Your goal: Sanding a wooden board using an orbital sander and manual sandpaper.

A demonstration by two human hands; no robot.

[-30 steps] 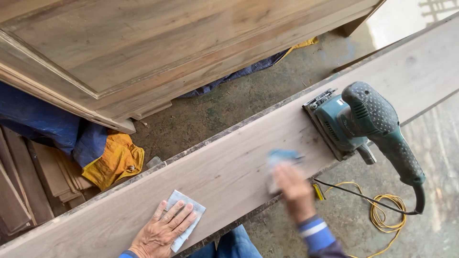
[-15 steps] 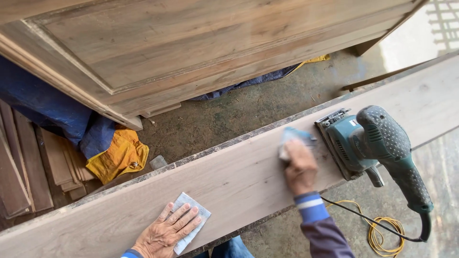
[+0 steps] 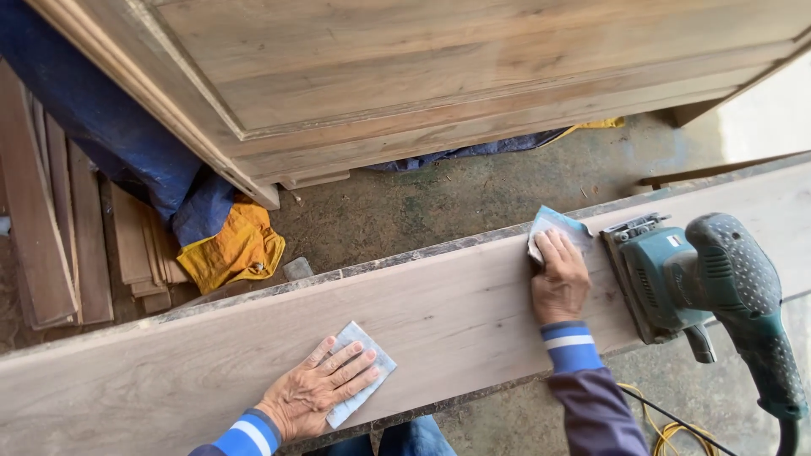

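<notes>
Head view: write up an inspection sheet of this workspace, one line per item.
Surface: long pale plank, dusty dark edges.
Job's things: folded sandpaper at far edge; second sandpaper sheet near edge; green electric sander resting on the plank.
Clutter: yellow cloth, blue tarp, stacked wood strips.
Grippers: left hand flat on the sheet; right hand pressing the folded sandpaper.
Cables: black cord and yellow cable on the floor.
Surroundings: panelled wooden door, concrete floor.
</notes>
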